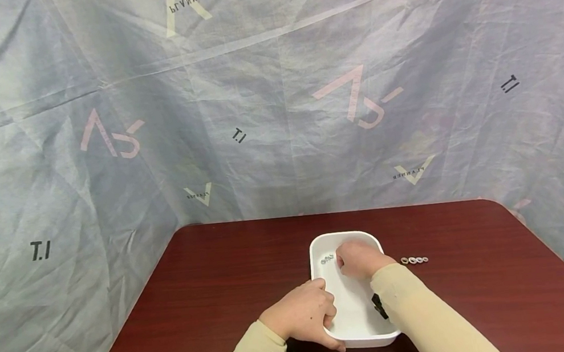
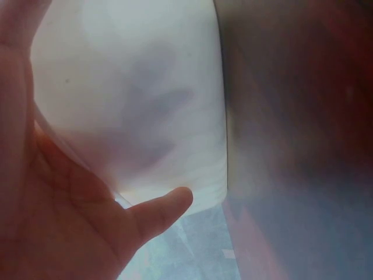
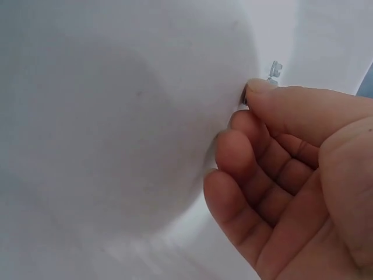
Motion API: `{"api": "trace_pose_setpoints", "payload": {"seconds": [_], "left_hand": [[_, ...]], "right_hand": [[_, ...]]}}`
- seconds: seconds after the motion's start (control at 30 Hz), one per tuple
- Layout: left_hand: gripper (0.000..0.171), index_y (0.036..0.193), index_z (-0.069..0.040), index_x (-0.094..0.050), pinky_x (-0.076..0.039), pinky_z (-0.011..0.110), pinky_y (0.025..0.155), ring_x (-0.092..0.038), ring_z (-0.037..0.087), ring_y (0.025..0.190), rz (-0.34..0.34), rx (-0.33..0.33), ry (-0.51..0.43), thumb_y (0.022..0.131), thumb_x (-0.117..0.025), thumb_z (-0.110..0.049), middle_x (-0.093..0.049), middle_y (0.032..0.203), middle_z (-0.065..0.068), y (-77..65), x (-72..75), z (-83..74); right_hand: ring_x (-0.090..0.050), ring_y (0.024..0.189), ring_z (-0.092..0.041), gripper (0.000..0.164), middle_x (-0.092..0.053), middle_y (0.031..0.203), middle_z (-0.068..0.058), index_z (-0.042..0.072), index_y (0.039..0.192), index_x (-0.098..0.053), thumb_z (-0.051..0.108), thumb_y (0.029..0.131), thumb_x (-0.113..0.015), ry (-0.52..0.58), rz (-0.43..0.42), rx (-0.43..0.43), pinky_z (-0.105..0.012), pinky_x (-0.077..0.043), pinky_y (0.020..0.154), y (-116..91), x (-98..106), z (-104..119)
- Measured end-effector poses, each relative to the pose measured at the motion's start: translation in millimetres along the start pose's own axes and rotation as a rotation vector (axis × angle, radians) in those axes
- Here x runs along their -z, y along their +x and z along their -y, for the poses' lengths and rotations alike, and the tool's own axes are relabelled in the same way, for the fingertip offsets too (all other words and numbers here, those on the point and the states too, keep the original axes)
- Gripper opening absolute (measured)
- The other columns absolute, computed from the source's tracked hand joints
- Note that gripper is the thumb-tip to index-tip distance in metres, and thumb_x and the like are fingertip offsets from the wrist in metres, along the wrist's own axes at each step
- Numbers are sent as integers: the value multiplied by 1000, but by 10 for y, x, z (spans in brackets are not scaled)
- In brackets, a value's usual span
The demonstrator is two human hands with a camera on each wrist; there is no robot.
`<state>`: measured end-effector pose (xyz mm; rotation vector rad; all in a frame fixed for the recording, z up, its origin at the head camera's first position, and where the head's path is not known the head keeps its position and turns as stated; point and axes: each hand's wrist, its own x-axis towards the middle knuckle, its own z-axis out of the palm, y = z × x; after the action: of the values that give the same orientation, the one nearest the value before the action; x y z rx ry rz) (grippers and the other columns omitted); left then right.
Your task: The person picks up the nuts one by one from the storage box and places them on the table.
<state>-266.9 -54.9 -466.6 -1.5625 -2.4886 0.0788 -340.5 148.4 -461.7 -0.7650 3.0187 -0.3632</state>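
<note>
A white plastic bin [image 1: 351, 318] with rounded corners stands on the table. At its near left corner my left hand [image 1: 307, 314] grips the wall, fingers curled over the rim and thumb outside. The bin's outer wall [image 2: 134, 35] fills much of the left wrist view. My right hand [image 1: 360, 259] reaches inside, toward the far end. Between its thumb and forefinger it pinches a small dark-edged metal piece [image 3: 245, 98], mostly hidden by the fingertips. Several small shiny metal pieces [image 1: 327, 259] lie on the bin floor, left of the right hand.
A short row of small ring-shaped pieces [image 1: 415, 260] lies on the dark red table [image 1: 220, 274], right of the bin. A grey printed cloth [image 1: 272, 85] hangs behind the table and along its sides.
</note>
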Motion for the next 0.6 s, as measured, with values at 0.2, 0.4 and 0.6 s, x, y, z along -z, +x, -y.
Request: {"api": "trace_pose_setpoints", "payload": {"seconds": [0.2,0.4,0.6], "left_hand": [[55,52,-33,-47,-29,17,60,-35,6,70,5,12,-1,68,-73,-78,-37,61,-23,4,6,-5],[54,52,-32,-47,-30,17,62,-35,6,70,7,9,-1,69,-73,-77,-37,61,-23,5,6,-6],[54,51,-33,-47,-30,17,61,-36,5,70,-19,7,-5,67,-74,-77,-37,60,-24,1,17,-11]], "right_hand": [[-39,55,-10,27,-46,58,8,18,62,-54,-1,79,-64,-41,-1,34,-28,-37,55,20,3,0],[-42,56,-11,25,-48,59,9,20,62,-54,3,77,-66,-73,3,36,-28,-40,56,27,-16,-7],[-45,56,-11,22,-50,58,9,20,63,-55,7,73,-69,-35,18,7,-29,-40,55,12,0,8]]}}
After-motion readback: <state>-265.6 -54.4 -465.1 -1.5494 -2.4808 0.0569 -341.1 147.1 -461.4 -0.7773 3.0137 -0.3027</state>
